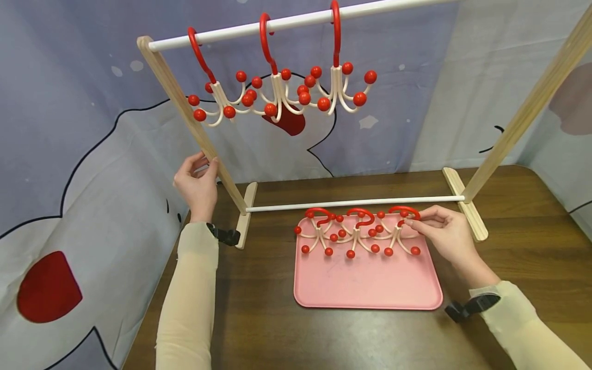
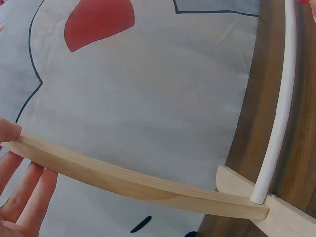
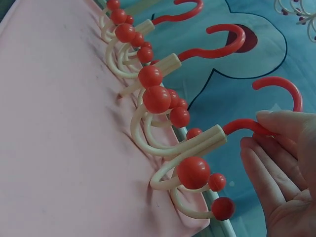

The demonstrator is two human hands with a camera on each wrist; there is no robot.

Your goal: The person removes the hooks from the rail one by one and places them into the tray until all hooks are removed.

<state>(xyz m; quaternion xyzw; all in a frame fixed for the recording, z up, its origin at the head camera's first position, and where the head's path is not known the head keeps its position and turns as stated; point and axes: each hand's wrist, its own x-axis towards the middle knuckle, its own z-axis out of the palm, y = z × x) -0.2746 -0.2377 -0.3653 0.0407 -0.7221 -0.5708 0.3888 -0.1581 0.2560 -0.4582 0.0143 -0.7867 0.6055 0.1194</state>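
We are noting both hands at work on a wooden hanging frame and its hooked hangers. The left hand (image 1: pixel 200 186) is gripping the left post (image 1: pixel 180 103), its thumb lying along one edge and its fingers against the other, so we are reading it as steadying the frame. The right hand (image 1: pixel 446 234) is pinching the red hook (image 3: pixel 242 124) of the right hanger (image 1: pixel 396 235) between thumb and fingers. That hanger is sitting at the far right corner of the pink tray (image 1: pixel 367 288), on the surface (image 1: pixel 259 272) in front of the lower bar (image 1: pixel 356 202); whether its prongs are touching the tray, we cannot tell. The middle hanger (image 1: pixel 356 235) and the left hanger (image 1: pixel 319 234) are lying beside it in a row, with prongs crowding close. Three hung hangers (image 1: pixel 336 85) are dangling from the left half of the top rail (image 1: pixel 300 19). We are judging the step in hand as picking up a fourth. The next move is probably calling for a straight lift, keeping the prongs from snagging the neighbour, then turning the hook's opening over the rail's free stretch while the left hand is bracing the post.
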